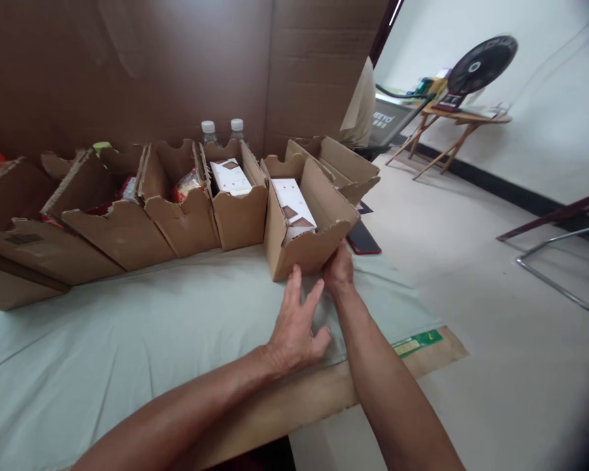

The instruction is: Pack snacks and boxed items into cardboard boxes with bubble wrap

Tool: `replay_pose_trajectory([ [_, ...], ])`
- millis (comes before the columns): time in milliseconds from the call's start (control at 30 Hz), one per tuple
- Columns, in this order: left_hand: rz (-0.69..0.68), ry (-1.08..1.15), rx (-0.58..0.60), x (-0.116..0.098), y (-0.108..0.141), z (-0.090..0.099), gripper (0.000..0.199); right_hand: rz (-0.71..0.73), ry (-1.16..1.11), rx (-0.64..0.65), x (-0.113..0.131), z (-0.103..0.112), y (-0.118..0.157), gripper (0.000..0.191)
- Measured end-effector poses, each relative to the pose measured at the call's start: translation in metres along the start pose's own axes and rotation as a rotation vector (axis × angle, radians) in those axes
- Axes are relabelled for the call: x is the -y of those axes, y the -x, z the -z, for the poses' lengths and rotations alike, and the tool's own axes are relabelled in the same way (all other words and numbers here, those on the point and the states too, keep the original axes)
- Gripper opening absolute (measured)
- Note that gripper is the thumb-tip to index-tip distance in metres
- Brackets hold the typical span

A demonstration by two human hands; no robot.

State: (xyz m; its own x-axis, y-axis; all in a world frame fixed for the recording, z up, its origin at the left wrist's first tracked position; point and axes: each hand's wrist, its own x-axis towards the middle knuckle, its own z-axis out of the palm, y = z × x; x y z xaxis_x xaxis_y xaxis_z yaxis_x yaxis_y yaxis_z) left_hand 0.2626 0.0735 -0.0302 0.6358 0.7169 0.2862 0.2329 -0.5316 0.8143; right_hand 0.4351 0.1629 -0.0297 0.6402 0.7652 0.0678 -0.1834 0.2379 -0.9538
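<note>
An open cardboard bin point(304, 252) with a white box point(293, 204) inside stands at an angle at the right part of the row. My left hand point(299, 320) is in front of it, fingers spread, fingertips at the lower front edge. At the bin's lower right corner is my right hand point(339, 268), its fingers partly hidden behind the cardboard. Just left, another cardboard bin point(240, 219) holds a similar white box point(230, 176).
More cardboard bins point(181, 226) extend left, some with packets. Behind stand two bottles point(237, 129) and a tall cardboard panel point(177, 72). A dark flat object point(364, 239) lies right of my right hand. A fan point(481, 65) stands on a small table point(461, 118) beyond.
</note>
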Motion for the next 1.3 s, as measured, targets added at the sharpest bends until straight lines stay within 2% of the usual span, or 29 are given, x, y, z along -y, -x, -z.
replay_pose_trajectory([
  [167,0.000,-0.046,-0.012,0.010,-0.038,0.003,0.086,-0.028,0.008,-0.091,-0.007,0.003,-0.002,0.068],
  [333,-0.033,-0.101,-0.006,0.021,-0.061,0.010,0.082,-0.012,0.027,-0.181,-0.010,0.006,-0.004,0.067],
  [633,-0.045,-0.108,-0.044,0.049,-0.079,0.016,0.082,0.004,0.056,-0.203,-0.011,0.003,-0.003,0.066],
  [900,-0.018,-0.120,0.051,0.058,-0.086,0.027,0.083,0.018,0.104,-0.193,-0.010,0.003,-0.003,0.065],
  [1000,-0.018,-0.140,0.094,0.055,-0.064,0.037,0.075,0.031,0.131,-0.188,-0.009,0.003,-0.003,0.064],
  [1067,-0.029,-0.161,0.133,0.050,-0.035,0.050,0.064,0.052,0.156,-0.180,-0.007,0.003,-0.002,0.059],
  [1167,-0.066,-0.248,0.232,0.040,0.027,0.074,0.051,0.110,0.200,-0.147,-0.001,0.000,0.005,0.045],
  [1300,-0.063,-0.369,0.289,0.027,0.116,0.099,0.056,0.232,0.230,-0.032,0.018,-0.023,0.026,0.033],
])
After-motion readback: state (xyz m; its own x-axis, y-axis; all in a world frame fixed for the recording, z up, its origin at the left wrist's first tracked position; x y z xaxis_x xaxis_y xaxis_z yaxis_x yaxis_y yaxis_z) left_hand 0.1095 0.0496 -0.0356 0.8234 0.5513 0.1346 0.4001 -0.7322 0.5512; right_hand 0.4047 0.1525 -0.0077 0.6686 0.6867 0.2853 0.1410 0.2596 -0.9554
